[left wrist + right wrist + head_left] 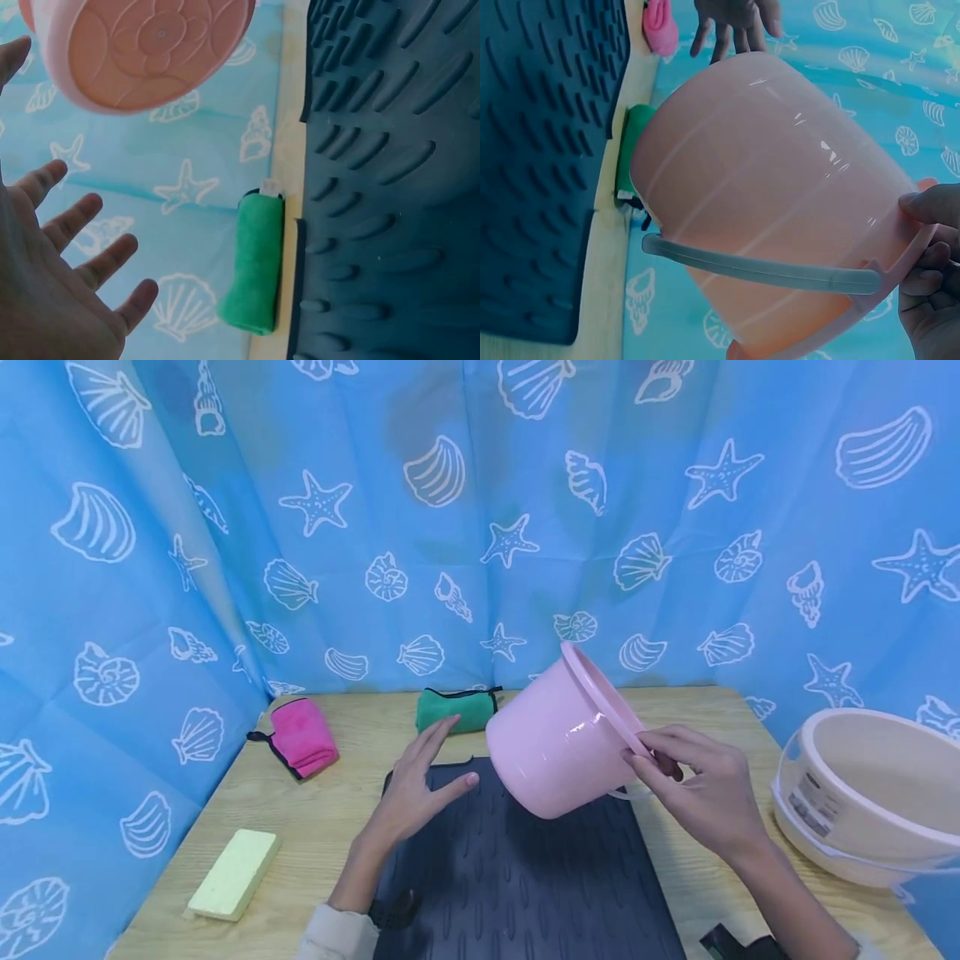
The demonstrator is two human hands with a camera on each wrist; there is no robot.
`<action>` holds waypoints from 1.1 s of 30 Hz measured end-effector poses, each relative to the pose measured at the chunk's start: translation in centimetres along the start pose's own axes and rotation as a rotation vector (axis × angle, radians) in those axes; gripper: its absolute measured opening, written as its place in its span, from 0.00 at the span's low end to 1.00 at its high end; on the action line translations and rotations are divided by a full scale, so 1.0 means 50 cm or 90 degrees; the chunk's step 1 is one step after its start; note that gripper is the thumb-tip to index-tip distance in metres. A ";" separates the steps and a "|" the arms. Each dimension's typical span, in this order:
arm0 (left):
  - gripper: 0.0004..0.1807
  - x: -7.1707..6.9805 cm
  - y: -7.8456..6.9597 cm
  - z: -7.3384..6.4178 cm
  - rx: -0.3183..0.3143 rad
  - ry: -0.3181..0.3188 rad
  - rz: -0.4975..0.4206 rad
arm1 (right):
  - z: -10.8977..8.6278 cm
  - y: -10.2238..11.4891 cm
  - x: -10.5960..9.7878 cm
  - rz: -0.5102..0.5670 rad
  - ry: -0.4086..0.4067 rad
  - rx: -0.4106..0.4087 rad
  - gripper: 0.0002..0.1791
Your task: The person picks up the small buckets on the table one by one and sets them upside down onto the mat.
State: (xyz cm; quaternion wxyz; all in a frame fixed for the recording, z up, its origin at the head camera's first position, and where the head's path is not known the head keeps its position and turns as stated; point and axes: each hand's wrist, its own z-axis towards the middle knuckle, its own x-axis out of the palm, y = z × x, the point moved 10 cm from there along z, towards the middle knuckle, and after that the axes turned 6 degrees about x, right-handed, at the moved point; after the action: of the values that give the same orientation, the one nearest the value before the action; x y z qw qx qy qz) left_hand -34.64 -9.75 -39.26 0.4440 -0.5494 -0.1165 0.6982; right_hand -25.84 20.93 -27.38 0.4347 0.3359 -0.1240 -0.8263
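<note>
A pink bucket [558, 739] hangs tilted above the dark ribbed mat [517, 885], its mouth toward the upper right and its base toward the left. My right hand [701, 785] pinches the bucket's rim between thumb and fingers, as the right wrist view also shows. The pale handle [765, 271] lies along the bucket's side. To the left of the base, my left hand [416, 785] is held in the air with fingers spread, apart from the bucket. In the left wrist view the bucket's embossed base [161, 37] faces that hand.
A rolled green cloth [457, 710] lies behind the mat, and a folded pink cloth [303, 737] farther left. At front left is a pale yellow sponge block [235, 874]. A beige bucket [847, 793] stands at the right. A blue shell-print curtain [465, 527] surrounds the table.
</note>
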 end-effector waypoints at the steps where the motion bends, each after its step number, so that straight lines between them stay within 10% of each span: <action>1: 0.45 0.001 0.002 -0.001 -0.007 -0.001 -0.007 | 0.001 0.002 0.005 0.006 0.001 -0.002 0.14; 20: 0.58 -0.006 0.012 -0.001 -0.017 -0.027 -0.155 | 0.007 0.018 0.085 0.071 -0.025 0.034 0.16; 33: 0.62 -0.006 0.003 0.001 0.041 -0.041 -0.493 | 0.001 0.034 0.143 0.152 -0.025 0.083 0.14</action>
State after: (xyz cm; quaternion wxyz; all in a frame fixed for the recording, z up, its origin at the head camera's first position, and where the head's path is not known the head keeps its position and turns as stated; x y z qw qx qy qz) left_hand -34.74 -10.08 -39.14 0.6878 -0.4281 -0.3072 0.4993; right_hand -27.61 14.19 -29.70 0.5046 0.3299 -0.2254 -0.7653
